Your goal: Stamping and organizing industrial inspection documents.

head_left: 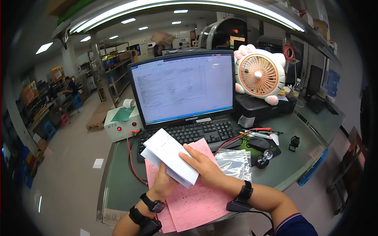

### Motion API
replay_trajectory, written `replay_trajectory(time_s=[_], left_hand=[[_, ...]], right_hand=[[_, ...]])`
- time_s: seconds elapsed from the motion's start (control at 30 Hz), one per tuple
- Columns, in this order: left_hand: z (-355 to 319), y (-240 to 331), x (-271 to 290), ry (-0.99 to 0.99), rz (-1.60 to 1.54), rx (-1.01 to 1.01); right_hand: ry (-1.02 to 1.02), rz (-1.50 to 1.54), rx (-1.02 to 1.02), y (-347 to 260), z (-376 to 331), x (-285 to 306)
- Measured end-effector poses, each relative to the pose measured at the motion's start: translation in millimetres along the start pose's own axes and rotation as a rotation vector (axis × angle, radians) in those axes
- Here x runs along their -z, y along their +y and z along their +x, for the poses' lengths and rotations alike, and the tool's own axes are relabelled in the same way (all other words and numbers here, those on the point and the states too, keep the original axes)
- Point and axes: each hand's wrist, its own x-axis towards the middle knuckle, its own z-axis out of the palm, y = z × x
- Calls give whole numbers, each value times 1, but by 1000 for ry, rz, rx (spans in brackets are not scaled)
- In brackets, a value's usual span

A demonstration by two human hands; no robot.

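A folded stack of white paper sheets is held tilted above the desk, in front of the keyboard. My left hand grips its lower left side, with the thumb up along the paper. On the right edge, my right hand closes with its fingers stretched across the top sheet. Faint print shows on that sheet. Beneath both hands lie pink printed forms, partly covered by my hands and the white paper.
A black keyboard and a monitor stand behind. To the right are a clear plastic bag, a mouse, pens, a small stamp-like object and a cat-shaped fan. Red-and-black leads run from a white box.
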Motion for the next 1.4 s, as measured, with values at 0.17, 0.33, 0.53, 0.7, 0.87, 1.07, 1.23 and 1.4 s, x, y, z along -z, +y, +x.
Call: replay_trajectory(time_s=[0.17,0.33,0.53,0.7,0.87,1.07,1.23,1.4], left_hand=[[-11,4,-3,-80,-42,-71],[-10,10,-12,35,32,12],[-8,23,-3,64,-23,5],[-8,12,-3,60,65,37],[-13,6,2,44,-4,97],[-15,11,1,13,-21,111],[-12,15,-2,-9,-70,85],[-12,14,-2,13,-42,76]], right_hand=[[12,-126,32,-7,-4,0],[-1,-109,104,-4,2,4],[5,-39,127,-5,6,4],[-80,-258,174,-4,-1,8],[-140,-275,155,-11,-8,11],[-176,-305,148,-14,-5,11],[-185,-296,134,-14,-2,13],[-184,-290,144,-14,-1,13]])
